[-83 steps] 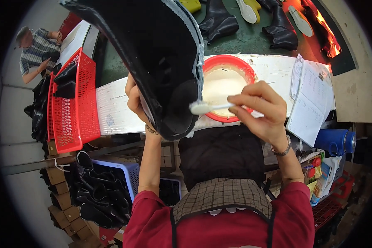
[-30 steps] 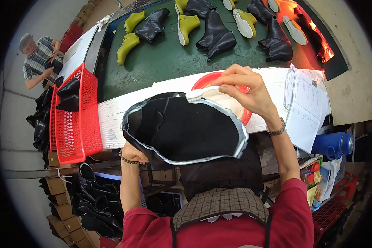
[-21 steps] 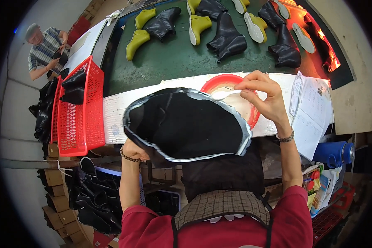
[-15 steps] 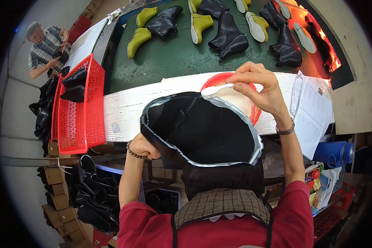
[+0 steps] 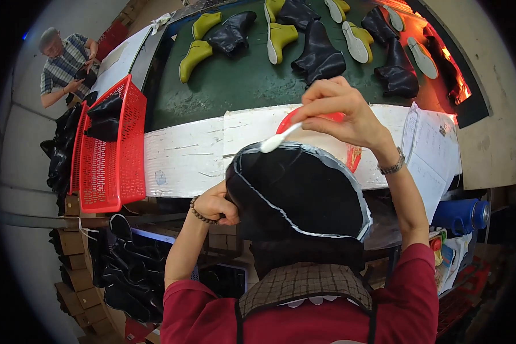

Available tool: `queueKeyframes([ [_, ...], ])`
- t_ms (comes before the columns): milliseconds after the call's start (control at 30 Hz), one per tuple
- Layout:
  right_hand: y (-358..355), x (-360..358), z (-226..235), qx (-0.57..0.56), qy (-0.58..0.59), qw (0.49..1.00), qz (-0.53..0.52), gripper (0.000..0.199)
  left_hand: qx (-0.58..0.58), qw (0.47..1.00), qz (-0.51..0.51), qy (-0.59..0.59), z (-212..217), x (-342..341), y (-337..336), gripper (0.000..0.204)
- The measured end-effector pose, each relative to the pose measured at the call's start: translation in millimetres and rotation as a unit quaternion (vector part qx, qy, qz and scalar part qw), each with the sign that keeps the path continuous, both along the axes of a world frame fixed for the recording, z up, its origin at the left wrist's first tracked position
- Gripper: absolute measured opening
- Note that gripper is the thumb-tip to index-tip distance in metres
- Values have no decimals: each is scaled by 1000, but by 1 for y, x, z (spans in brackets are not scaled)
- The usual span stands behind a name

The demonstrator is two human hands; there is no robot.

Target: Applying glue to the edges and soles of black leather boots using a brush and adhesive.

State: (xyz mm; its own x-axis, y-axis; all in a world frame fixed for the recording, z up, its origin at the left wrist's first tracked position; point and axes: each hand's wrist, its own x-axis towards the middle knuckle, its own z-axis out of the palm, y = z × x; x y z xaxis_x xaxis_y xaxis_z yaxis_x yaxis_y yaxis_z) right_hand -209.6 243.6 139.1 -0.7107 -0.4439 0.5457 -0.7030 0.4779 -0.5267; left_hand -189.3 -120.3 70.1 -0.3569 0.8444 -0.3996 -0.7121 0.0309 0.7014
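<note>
Head view: left hand [image 5: 215,205] gripping black boot piece [image 5: 298,192]; right hand [image 5: 341,112] pinching white brush [image 5: 278,139].

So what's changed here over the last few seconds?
The black boot piece was tipped from upright to lying flat and lower. The right hand lifted the white brush off the red bowl to the piece's far edge. The left hand kept its grip throughout. The red basket stayed put.

the basket [image 5: 114,155] sits at the left end of the shelf [image 5: 189,155], the bowl [image 5: 350,155] toward its right, papers [image 5: 433,149] beyond. behind the shelf, boots [image 5: 321,54] lie on the belt [image 5: 235,86].
</note>
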Motion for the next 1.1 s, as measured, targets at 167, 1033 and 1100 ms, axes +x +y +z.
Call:
queueKeyframes([
  [167, 38, 22, -25, -29, -31, 994, -105, 21, 37, 996, 75, 8, -2, 5, -23, 64],
  [1033, 73, 77, -168, -401, -226, 779, -426, 25, -282, 678, 234, 637, -57, -276, 1, 38],
  [1100, 72, 73, -167, -398, -230, 781, -422, 25, -340, 458, 203, 796, -60, -284, -24, 41],
])
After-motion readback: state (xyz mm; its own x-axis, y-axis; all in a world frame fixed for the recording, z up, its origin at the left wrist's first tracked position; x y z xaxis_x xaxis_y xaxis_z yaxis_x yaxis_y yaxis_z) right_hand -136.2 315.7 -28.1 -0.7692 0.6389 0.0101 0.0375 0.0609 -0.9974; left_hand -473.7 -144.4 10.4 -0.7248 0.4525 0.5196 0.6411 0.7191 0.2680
